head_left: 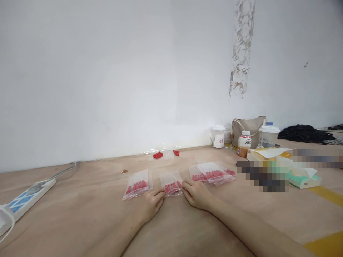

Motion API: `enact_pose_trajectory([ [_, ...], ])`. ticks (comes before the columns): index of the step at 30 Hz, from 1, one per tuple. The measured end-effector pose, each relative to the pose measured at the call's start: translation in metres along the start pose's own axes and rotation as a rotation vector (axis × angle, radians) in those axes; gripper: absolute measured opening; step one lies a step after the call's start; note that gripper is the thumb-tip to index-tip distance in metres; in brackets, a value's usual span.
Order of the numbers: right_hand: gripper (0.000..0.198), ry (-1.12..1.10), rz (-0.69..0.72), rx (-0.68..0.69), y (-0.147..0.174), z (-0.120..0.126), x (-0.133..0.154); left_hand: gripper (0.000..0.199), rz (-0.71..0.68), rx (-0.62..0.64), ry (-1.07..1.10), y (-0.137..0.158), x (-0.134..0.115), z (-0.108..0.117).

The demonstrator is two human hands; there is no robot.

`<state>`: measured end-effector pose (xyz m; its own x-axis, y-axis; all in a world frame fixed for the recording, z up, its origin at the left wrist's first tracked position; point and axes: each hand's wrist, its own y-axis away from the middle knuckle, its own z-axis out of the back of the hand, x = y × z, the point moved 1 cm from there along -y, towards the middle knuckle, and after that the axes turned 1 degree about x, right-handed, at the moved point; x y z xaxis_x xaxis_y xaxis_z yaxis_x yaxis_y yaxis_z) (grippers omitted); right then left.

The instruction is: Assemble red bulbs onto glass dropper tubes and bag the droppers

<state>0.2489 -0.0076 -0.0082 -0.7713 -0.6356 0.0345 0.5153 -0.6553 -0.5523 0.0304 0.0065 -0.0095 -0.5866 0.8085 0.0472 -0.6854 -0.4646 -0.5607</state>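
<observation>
A clear plastic bag [171, 176] with several small red pieces in its near end lies flat on the table in front of me. My left hand [153, 204] pinches its near left corner, fingers closed. At its right edge, the closed fingers of my right hand [197, 194] grip the same bag. Left of it is a pile of similar bags [138, 184] holding red pieces. Beyond my right hand, more such bags [213, 173] overlap in a row. What the red pieces are is too small to tell.
Loose red pieces [158, 155] lie on plastic by the wall. A power strip [29, 200] with cables is at left. At right are a white-lidded cup [218, 136], a bottle [244, 143], a grey bag [248, 132], a tissue pack [304, 178] and black material [305, 134]; parts are pixelated.
</observation>
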Motion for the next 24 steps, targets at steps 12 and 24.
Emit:
enact_pose_trajectory([
  [12,0.024,-0.246,0.045,-0.081,0.008,-0.005,-0.011,0.032,-0.099,0.035,-0.16,0.004,0.002,-0.004],
  [24,0.023,0.264,0.239,-0.113,0.002,-0.006,-0.013,0.026,-0.225,0.0,-0.32,-0.001,0.004,0.012],
])
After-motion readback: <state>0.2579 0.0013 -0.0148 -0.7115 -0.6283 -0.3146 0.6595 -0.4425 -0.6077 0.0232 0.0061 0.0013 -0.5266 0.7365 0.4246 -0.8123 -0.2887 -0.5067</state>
